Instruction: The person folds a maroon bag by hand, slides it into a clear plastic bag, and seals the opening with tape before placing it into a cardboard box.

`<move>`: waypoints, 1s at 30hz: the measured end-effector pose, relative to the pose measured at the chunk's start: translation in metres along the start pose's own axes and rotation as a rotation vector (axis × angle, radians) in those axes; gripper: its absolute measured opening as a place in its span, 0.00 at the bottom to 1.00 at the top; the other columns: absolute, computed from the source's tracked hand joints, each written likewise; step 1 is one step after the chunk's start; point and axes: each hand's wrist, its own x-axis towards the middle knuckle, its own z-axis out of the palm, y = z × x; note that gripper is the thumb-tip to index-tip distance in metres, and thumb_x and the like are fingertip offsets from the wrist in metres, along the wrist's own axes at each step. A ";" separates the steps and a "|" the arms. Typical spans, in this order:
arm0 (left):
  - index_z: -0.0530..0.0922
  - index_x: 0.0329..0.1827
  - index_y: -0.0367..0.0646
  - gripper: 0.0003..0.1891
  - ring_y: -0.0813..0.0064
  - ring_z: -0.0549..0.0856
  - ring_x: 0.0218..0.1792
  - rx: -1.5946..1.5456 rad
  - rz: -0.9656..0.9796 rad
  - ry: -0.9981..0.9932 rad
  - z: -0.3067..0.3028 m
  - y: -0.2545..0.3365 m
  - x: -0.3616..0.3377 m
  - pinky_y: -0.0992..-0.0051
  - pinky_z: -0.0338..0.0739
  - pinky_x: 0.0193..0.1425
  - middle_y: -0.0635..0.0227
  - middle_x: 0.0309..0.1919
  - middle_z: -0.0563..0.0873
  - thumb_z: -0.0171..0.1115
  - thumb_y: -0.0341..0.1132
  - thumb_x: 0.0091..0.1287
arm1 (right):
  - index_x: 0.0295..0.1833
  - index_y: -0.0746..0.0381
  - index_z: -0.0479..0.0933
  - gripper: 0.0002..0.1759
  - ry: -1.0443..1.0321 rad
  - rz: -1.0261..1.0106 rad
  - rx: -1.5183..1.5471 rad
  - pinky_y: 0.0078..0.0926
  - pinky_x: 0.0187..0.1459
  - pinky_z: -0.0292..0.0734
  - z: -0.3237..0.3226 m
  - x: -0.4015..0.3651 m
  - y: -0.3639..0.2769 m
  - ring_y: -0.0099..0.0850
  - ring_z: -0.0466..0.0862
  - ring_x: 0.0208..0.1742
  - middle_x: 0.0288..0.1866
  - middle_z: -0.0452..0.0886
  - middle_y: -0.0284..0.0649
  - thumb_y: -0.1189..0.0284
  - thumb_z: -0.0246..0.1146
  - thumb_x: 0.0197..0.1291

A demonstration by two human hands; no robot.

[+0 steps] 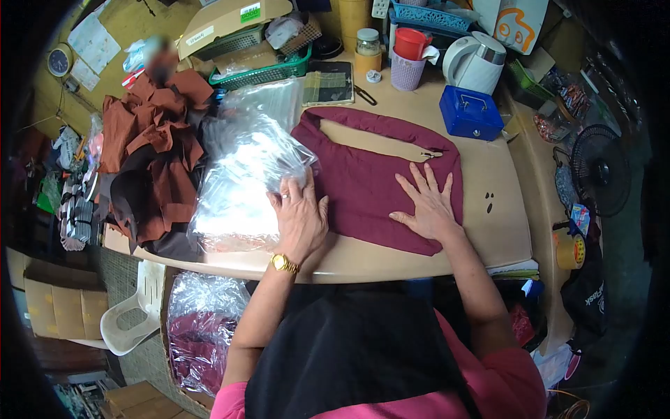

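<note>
Our right hand (pixel 427 206) lies flat, fingers apart, on maroon fabric (pixel 366 195); our left hand (pixel 301 215), fingers parted, touches clear plastic (pixel 244 178). Light, even pressure should prevent creases.

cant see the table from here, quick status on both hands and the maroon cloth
Left hand on clear plastic; right hand spread on maroon cloth. Cloth flat on table. Possible obstruction: plastic right at cloth's left edge.

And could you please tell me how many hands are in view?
2: the left hand at the right edge of the clear plastic, and the right hand spread on the maroon garment. Others may be hidden.
</note>
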 end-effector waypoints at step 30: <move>0.61 0.78 0.37 0.52 0.46 0.65 0.73 -0.193 0.187 -0.199 0.029 0.041 -0.004 0.30 0.41 0.75 0.40 0.66 0.70 0.56 0.71 0.63 | 0.42 0.58 0.82 0.13 0.525 -0.532 0.250 0.50 0.63 0.70 -0.060 -0.029 -0.008 0.39 0.84 0.54 0.45 0.85 0.39 0.80 0.63 0.49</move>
